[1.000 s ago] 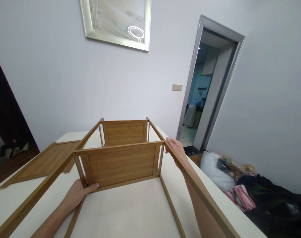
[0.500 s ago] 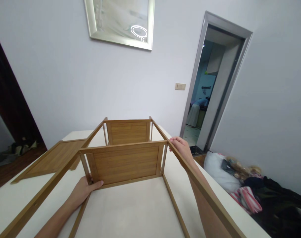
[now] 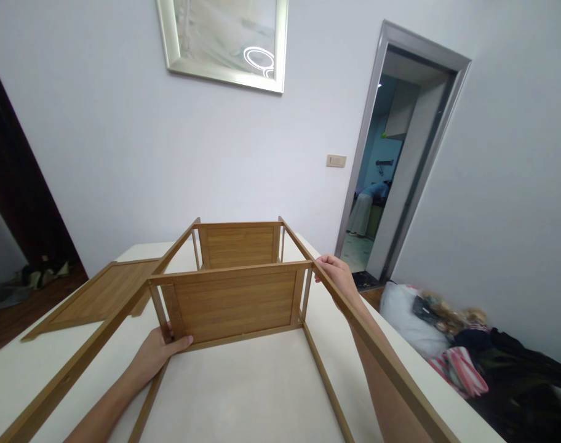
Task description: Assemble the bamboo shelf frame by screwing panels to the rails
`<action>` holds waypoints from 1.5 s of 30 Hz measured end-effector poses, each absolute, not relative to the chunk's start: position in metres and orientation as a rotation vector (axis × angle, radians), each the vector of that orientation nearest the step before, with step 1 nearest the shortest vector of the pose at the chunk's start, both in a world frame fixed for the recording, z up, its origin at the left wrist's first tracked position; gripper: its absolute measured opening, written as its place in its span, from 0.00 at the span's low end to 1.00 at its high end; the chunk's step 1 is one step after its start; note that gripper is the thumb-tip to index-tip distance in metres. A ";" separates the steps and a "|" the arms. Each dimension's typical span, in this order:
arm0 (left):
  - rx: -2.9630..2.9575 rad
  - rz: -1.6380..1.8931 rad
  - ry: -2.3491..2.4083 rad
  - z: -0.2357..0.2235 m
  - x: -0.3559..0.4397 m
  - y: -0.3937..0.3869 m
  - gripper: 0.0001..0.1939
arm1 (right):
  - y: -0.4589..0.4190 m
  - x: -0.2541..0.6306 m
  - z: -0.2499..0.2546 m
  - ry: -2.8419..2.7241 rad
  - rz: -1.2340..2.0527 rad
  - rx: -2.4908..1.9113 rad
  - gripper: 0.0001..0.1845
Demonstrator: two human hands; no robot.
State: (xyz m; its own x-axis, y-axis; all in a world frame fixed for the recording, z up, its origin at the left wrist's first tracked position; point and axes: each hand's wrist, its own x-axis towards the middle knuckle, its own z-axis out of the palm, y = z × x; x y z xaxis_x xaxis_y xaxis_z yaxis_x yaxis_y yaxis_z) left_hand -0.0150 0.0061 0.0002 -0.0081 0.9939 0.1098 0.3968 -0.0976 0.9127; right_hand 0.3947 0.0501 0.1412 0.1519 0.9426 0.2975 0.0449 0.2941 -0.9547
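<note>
A wooden shelf rack (image 3: 96,329) lies on its side on a white table (image 3: 243,394). Its nearer shelf panel (image 3: 237,304) stands on edge between the rails, with a farther shelf panel (image 3: 241,246) behind. My left hand (image 3: 158,354) grips the nearer panel's lower left corner, thumb on the front face and the other fingers mostly hidden behind. At the outer side of the upper right rail, by the nearer panel's corner joint, my right hand (image 3: 338,274) has its fingers pinched together. Whatever lies between those fingertips is too small or hidden to make out.
A loose wooden panel (image 3: 103,292) lies flat on the table's left. Beyond the table stands a wall with a framed picture (image 3: 225,77) and a switch (image 3: 336,161). Through the doorway a person (image 3: 368,206) bends over. Bags and clothes (image 3: 465,363) are piled at right.
My right hand's fingers have shifted very slightly at the joint. My left hand and the rack stay where they were.
</note>
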 end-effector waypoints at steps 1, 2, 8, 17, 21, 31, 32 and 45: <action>1.569 1.091 1.477 0.001 -0.015 0.006 0.24 | 0.051 0.395 0.141 -1.241 0.862 -1.071 0.11; 1.566 1.092 1.479 0.002 -0.014 0.006 0.24 | 0.051 0.395 0.140 -1.246 0.860 -1.071 0.11; 1.563 1.094 1.497 0.004 -0.012 0.005 0.24 | 0.057 0.396 0.134 -1.278 0.814 -1.072 0.11; 1.558 1.089 1.490 0.005 -0.013 0.004 0.24 | 0.061 0.397 0.129 -1.328 0.742 -1.080 0.13; 1.537 1.089 1.485 0.006 -0.011 0.003 0.24 | 0.061 0.398 0.129 -1.364 0.727 -1.082 0.17; 1.562 1.091 1.487 0.007 -0.011 0.003 0.25 | 0.057 0.400 0.133 -1.360 0.650 -1.112 0.22; 1.564 1.088 1.485 0.007 -0.011 0.003 0.25 | 0.056 0.400 0.134 -1.359 0.652 -1.116 0.20; 1.587 1.097 1.519 0.009 -0.009 0.003 0.24 | 0.050 0.400 0.143 -1.377 0.721 -1.111 0.14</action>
State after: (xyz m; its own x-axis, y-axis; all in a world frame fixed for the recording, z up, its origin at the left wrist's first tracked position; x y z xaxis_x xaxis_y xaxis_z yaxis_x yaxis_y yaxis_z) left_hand -0.0091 0.0026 0.0093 -0.0330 0.9922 0.1206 0.4263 -0.0951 0.8996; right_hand 0.3997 0.0503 0.1431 0.1178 0.9144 0.3873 0.2031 0.3596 -0.9107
